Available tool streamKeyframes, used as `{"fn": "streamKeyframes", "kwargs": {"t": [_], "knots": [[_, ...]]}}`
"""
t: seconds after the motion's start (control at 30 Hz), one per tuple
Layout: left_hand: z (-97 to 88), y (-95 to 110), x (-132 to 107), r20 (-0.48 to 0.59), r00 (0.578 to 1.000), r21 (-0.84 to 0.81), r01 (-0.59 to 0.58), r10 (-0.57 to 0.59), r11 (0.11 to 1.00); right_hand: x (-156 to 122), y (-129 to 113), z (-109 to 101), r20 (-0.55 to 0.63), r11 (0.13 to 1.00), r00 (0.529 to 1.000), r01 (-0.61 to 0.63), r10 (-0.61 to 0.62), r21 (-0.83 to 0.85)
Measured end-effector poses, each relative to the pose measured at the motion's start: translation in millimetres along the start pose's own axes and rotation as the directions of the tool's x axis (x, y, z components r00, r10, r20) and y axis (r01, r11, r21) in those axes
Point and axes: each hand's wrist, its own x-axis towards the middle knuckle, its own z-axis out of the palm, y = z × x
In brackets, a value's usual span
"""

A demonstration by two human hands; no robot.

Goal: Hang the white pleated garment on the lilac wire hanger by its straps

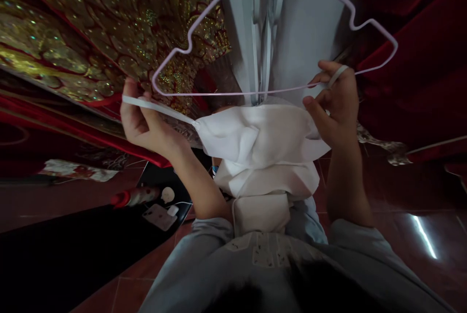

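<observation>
A pale lilac hanger (219, 94) hangs in front of me, its lower bar running between my two hands. Below that bar droops a white fabric garment (262, 135) with thin straps, its lower part falling toward my lap. My left hand (136, 116) is closed on one white strap (164, 110), which is pulled taut to the garment's left corner. Around the fingers of my right hand (337, 104) loops the other strap (337, 76). These fingers are curled beside the right end of the hanger bar; whether they touch it I cannot tell.
Gold sequined red cloth (156, 26) hangs at the left, dark red cloth (419, 60) at the right. Grey cabinet doors (310, 16) with long handles stand behind the hanger. A black surface (91, 250) at the lower left holds a phone (159, 217) and a red-capped bottle (134, 196).
</observation>
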Motion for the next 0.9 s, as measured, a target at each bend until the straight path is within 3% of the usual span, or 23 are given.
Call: {"fn": "streamKeyframes", "kwargs": {"t": [0.07,0.17,0.23,0.3,0.43,0.53,0.67,0.77,0.83,0.9], "knots": [[2.1,-5.0,12.9,0.207,0.978,-0.09,0.015,0.004,0.996,1.5,-5.3,-2.3,0.005,1.0,1.0,0.005,-0.005,-0.007],[15.1,-6.6,28.3,0.513,0.858,-0.069,0.046,-0.005,0.997,1.4,-11.9,-3.4,0.014,1.0,1.0,0.022,-0.022,-0.003],[23.5,-7.3,35.7,0.627,0.779,0.002,0.038,-0.031,0.999,0.8,-12.9,-3.5,0.004,0.999,0.999,0.035,-0.035,0.0],[25.2,-9.2,40.1,0.658,0.747,0.104,0.037,-0.096,0.994,1.1,-11.3,-4.2,-0.019,0.999,0.999,0.039,-0.039,-0.002],[9.0,-11.6,39.2,0.583,0.766,0.3,0.107,-0.27,0.948,5.1,-7.9,-7.4,-0.03,0.999,0.999,0.042,-0.042,-0.005],[4.0,-2.0,36.3,0.602,0.738,0.258,0.182,-0.305,0.949,8.7,-8.5,-8.4,-0.023,0.999,0.999,0.04,-0.04,0.005],[29.3,25.5,43.6,0.631,0.77,0.052,0.077,-0.093,0.996,8.0,-11.1,-3.2,-0.011,0.999,1.0,-0.009,0.01,0.048],[51.1,40.2,54.8,0.636,0.76,0.135,0.06,-0.133,0.989,2.3,-13.0,3.0,-0.036,0.996,0.999,-0.037,0.04,0.078],[57.8,43.0,57.0,0.58,0.794,0.149,0.113,-0.18,0.982,-1.6,-13.7,5.2,-0.045,0.995,0.998,-0.049,0.053,0.089],[58.0,41.7,49.9,0.423,0.872,0.062,0.242,-0.246,0.968,-3.6,-14.3,5.2,-0.033,0.996,0.998,-0.057,0.06,0.074]]}}
